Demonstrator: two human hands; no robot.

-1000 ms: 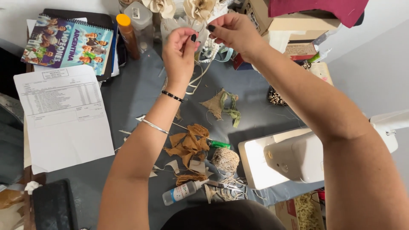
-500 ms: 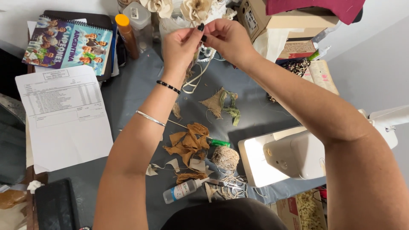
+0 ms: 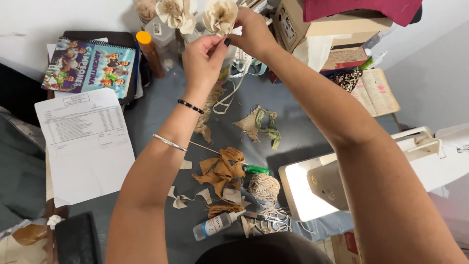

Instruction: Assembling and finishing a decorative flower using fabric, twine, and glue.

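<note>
Both my hands are raised at the far side of the table, next to a bunch of cream fabric flowers. My right hand (image 3: pixel 254 32) grips the stem just under one cream flower (image 3: pixel 220 14). My left hand (image 3: pixel 204 61) is pinched close below it, thumb and fingers together on something small that I cannot make out. A second cream flower (image 3: pixel 177 12) stands to the left of the first. A bead bracelet and a thin bangle sit on my left forearm.
On the grey table lie brown fabric scraps (image 3: pixel 222 168), a ball of twine (image 3: pixel 264 187), a small glue bottle (image 3: pixel 215 225), scissors (image 3: pixel 273 220), a burlap leaf piece (image 3: pixel 256 124). A printed sheet (image 3: pixel 83 146), spiral notebook (image 3: pixel 90 68), orange-capped bottle (image 3: pixel 149 54), white sewing machine (image 3: pixel 366 171) and cardboard boxes (image 3: pixel 332 29) surround them.
Both hands have drawn together and shifted slightly left toward the cream flower; the right hand has closed in under the flower head.
</note>
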